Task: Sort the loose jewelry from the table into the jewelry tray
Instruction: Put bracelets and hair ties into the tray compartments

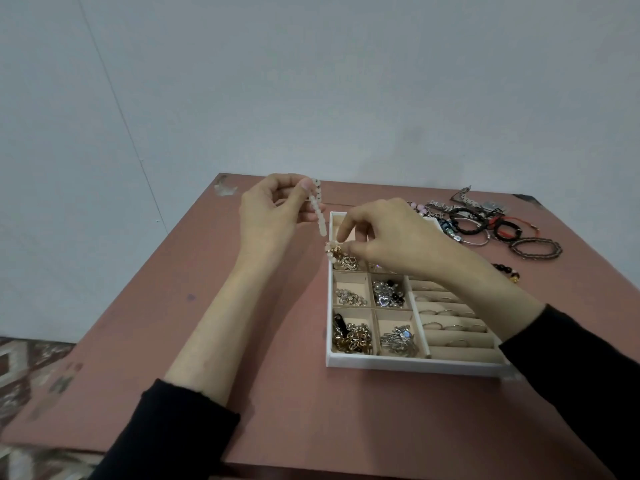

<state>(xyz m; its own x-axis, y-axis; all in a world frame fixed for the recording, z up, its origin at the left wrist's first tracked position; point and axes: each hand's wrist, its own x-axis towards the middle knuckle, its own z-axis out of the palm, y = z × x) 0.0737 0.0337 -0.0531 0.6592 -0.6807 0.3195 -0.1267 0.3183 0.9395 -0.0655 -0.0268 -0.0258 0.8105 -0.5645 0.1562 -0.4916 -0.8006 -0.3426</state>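
Observation:
A white jewelry tray [412, 364] with beige compartments lies on the pink table, holding chains, earrings and rings. My left hand [270, 213] is raised just left of the tray's far corner and pinches a white beaded bracelet [77, 216] that hangs down from thumb and forefinger. My right hand [388, 237] reaches over the tray's far compartments, its fingertips pinched at the lower end of the beads above a gold piece [343, 259]. Loose bracelets [485, 225] lie in a heap to the right of the tray's far end.
The pink table [242, 341] ends against a pale wall at the back. A dark beaded bracelet [507, 270] lies right of the tray beside my right forearm. A patterned floor shows at the lower left. A worn patch marks the table's far left corner [225, 188].

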